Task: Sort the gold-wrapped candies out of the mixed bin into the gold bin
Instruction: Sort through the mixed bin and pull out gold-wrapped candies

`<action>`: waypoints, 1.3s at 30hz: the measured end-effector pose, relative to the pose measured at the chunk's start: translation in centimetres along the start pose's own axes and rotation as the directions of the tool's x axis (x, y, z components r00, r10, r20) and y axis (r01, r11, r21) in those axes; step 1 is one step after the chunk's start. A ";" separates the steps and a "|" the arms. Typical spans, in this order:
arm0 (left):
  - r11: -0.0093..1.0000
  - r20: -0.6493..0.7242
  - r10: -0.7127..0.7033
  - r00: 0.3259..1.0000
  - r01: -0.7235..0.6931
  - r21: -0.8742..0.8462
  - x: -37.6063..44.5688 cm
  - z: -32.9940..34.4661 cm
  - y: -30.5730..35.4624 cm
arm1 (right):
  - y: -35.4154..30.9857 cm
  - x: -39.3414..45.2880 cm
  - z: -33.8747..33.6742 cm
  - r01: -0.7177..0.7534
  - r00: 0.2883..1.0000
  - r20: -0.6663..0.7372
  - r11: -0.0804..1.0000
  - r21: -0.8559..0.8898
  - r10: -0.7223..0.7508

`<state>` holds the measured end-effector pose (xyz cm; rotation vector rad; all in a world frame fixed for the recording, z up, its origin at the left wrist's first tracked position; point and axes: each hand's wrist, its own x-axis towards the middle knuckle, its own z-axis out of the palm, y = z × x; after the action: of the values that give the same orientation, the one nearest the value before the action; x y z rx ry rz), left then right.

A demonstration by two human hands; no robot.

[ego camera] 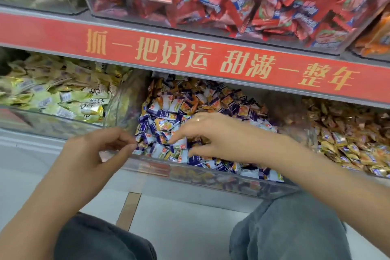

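Shop shelf [190, 57]: right hand [213, 133] spread over mixed bin [211, 173]; left hand [95, 154] curled, contents unclear. Candies [160, 124] light, crinkly, slippery; pinch wrapper ends.

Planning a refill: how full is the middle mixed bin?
Nearly full: wrapped candies heap up to the mixed bin's clear front wall.

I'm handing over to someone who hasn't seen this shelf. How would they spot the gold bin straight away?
Find the long red shelf banner with gold characters. On the shelf beneath it stand clear plastic bins; the gold bin is the one farthest right, beside the mixed bin of blue, white and orange sweets that the right hand reaches into. Its sweets are nearly all gold-brown, unlike the pale yellow-green packets at far left.
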<state>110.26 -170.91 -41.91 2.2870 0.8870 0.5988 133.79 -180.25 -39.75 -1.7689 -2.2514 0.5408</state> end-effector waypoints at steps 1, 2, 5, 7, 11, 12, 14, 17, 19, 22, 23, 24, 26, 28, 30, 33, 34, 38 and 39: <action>1.000 0.001 0.002 1.000 -0.002 -0.022 0.0 -0.2 -0.1 | -0.1 1.9 0.3 0.042 0.998 0.056 0.998 -0.046 -0.039; 1.000 -0.002 -0.001 1.000 0.001 -0.028 -0.1 -0.6 -0.1 | 0.1 3.5 0.7 0.080 0.991 0.116 0.993 -0.089 -0.070; 0.999 -0.014 -0.015 1.000 0.015 -0.052 -0.1 -1.2 -0.6 | 1.2 6.4 2.7 0.234 0.922 0.353 0.955 -0.183 -0.159; 0.999 -0.015 -0.015 1.000 0.014 -0.048 -0.1 -1.2 -0.7 | 2.1 7.1 3.6 0.338 0.888 0.392 0.919 -0.202 -0.240; 1.000 -0.008 -0.018 1.000 0.018 -0.009 -0.1 -1.0 -0.9 | 5.0 8.8 2.1 0.206 0.958 0.233 0.966 -0.158 -0.166; 1.000 -0.007 -0.023 1.000 0.023 0.002 -0.1 -1.0 -1.0 | 5.5 9.1 1.3 0.113 0.971 0.220 0.990 -0.080 -0.093; 0.999 -0.018 -0.035 0.999 0.036 0.007 0.0 -1.0 -1.1 | 6.0 9.4 -0.1 -0.022 0.973 0.231 0.998 0.051 0.010; 0.999 -0.032 -0.029 0.999 0.030 0.026 0.0 -0.9 -1.1 | 6.3 9.2 -0.5 -0.084 0.979 0.194 0.986 0.142 0.056; 0.999 -0.024 -0.026 0.999 0.027 0.036 0.0 -0.9 -1.0 | 6.1 9.0 -0.3 -0.101 0.987 0.143 0.980 0.174 0.077; 0.999 -0.026 -0.031 0.999 0.031 0.019 0.1 -0.8 -1.0 | 5.2 8.5 -0.7 -0.103 0.990 0.121 0.963 0.249 0.074; 0.999 -0.028 -0.033 0.999 0.033 0.011 0.0 -0.8 -0.9 | 4.7 8.4 -0.9 -0.074 0.993 0.108 0.973 0.220 0.051; 1.000 -0.029 -0.029 0.999 0.029 0.008 0.0 -0.9 -0.9 | 4.5 8.3 -0.8 -0.026 0.998 0.065 0.990 0.141 0.017; 1.000 -0.027 -0.019 0.999 0.019 0.009 0.0 -0.9 -0.8 | 4.7 8.1 -0.5 0.027 0.997 -0.072 1.000 -0.008 -0.027; 1.000 -0.029 -0.030 0.999 0.030 0.002 0.0 -0.9 -0.8 | 4.4 7.9 -0.7 -0.006 0.981 -0.196 0.999 0.054 0.017; 0.999 -0.038 -0.035 0.999 0.035 -0.007 0.0 -0.8 -0.8 | 3.4 7.2 -1.0 0.072 0.985 -0.165 0.991 0.115 -0.052; 1.000 -0.042 -0.018 0.999 0.018 -0.006 0.0 -0.9 -0.7 | 1.2 6.1 -0.3 0.146 0.952 0.265 0.988 0.050 -0.154; 1.000 -0.041 -0.019 0.999 0.019 -0.009 0.0 -0.9 -0.6 | 0.9 5.9 0.2 0.155 0.908 0.401 0.987 -0.047 -0.124; 1.000 -0.026 -0.018 0.999 0.018 -0.009 0.0 -0.9 -0.7 | 1.6 5.7 0.9 0.081 0.954 0.298 0.941 -0.329 0.022; 1.000 -0.023 -0.022 0.999 0.021 -0.011 0.0 -0.9 -0.8 | 1.9 5.6 0.7 0.036 0.970 0.237 0.946 -0.323 0.044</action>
<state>109.35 -170.08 -41.79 2.2618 0.9160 0.6210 133.76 -174.51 -41.44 -1.9509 -2.6347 0.4229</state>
